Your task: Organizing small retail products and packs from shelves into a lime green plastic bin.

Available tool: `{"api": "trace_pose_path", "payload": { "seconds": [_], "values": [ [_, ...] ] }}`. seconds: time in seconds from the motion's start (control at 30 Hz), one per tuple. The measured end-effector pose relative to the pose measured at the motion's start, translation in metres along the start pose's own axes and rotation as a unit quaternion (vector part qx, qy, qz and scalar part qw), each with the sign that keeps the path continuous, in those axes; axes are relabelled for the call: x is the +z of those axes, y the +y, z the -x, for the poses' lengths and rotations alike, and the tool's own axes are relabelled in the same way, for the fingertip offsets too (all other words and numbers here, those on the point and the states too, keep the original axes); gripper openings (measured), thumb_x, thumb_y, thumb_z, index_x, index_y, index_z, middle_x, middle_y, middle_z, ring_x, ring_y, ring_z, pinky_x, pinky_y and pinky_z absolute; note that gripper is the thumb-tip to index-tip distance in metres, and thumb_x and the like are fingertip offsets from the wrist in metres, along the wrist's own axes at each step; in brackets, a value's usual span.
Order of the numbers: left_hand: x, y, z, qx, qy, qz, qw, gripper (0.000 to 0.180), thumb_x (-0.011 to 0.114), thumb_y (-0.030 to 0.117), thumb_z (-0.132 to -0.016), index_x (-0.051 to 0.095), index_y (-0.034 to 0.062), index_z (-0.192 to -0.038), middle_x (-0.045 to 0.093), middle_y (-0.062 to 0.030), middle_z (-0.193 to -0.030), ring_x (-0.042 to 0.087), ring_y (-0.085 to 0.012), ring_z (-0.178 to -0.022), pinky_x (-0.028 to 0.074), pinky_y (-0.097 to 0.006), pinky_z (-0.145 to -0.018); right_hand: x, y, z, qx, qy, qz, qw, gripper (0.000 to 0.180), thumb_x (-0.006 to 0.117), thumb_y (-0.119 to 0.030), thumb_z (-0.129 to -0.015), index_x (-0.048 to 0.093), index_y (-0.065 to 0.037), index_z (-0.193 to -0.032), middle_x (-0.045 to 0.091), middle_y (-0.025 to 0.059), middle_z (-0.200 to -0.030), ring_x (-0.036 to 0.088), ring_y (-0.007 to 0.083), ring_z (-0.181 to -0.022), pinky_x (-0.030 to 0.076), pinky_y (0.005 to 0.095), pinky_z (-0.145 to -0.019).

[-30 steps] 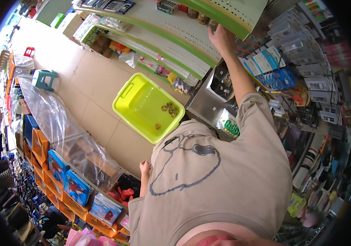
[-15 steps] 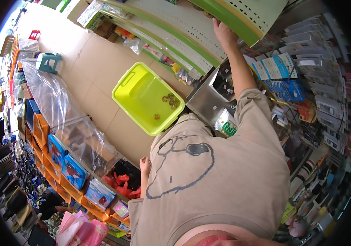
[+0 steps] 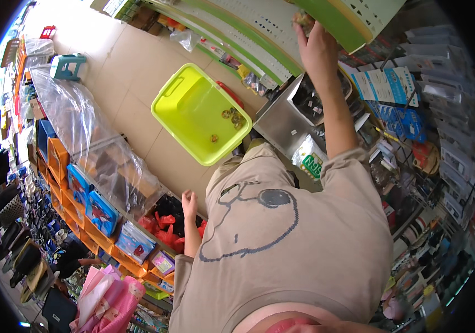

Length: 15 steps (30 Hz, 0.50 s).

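Observation:
My right hand [image 3: 319, 49] is raised at the edge of a green-trimmed white shelf [image 3: 362, 19]. Its fingers close on a small brownish-gold item [image 3: 304, 21], whose exact kind I cannot make out. My left hand [image 3: 190, 203] hangs beside my body with its fingers loosely apart and nothing in them. In front of me a lime-green plastic tub [image 3: 173, 119] stands over the tiled floor. Several small round brownish-gold items [image 3: 236, 118] lie toward its near right side, and a single one [image 3: 214, 138] sits apart from them.
Lower shelves run along the far right. A metal surface [image 3: 279, 125] with a white-and-green packet [image 3: 308, 158] is near my right side. Orange racks [image 3: 85, 222] and a plastic-covered stack [image 3: 98, 139] border the left. A teal stool [image 3: 68, 66] stands farther off.
My right hand has drawn back from the shelf's underside, bringing the small brownish-gold item into view. My left hand has risen a little and its fingers have loosened. A red object now shows behind the tub.

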<state>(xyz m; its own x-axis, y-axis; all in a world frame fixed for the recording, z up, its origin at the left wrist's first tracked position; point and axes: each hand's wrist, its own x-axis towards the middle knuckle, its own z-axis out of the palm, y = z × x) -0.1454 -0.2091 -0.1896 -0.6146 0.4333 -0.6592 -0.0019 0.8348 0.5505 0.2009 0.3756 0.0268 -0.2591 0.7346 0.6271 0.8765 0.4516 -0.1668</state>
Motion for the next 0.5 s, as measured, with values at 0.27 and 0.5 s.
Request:
{"api": "trace_pose_path", "payload": {
  "seconds": [0.27, 0.5],
  "values": [
    [0.032, 0.231, 0.011, 0.092, -0.177, 0.220, 0.955, 0.048, 0.053, 0.035, -0.101, 0.044, 0.0080, -0.139, 0.059, -0.0145, -0.125, 0.060, -0.0233, -0.113, 0.048, -0.037, -0.097, -0.076, -0.108, 0.088, 0.029, -0.187, -0.401, 0.896, 0.060, 0.066, -0.024, -0.092, 0.037, -0.001, -0.139, 0.053, 0.0233, -0.127, 0.055, 0.0382, -0.114, 0.045, 0.0445, -0.097],
    [0.035, 0.271, 0.050, -0.030, -0.493, 0.437, 0.752, 0.070, 0.040, 0.063, -0.096, 0.040, 0.0113, -0.143, 0.047, -0.0139, -0.142, 0.050, -0.0276, -0.127, 0.042, -0.044, -0.108, -0.094, -0.217, 0.192, -0.053, -0.340, -0.439, 0.830, 0.064, 0.070, -0.029, -0.088, 0.037, -0.013, -0.141, 0.056, 0.0200, -0.121, 0.059, 0.0371, -0.104, 0.046, 0.0456, -0.091]
  ]
}}
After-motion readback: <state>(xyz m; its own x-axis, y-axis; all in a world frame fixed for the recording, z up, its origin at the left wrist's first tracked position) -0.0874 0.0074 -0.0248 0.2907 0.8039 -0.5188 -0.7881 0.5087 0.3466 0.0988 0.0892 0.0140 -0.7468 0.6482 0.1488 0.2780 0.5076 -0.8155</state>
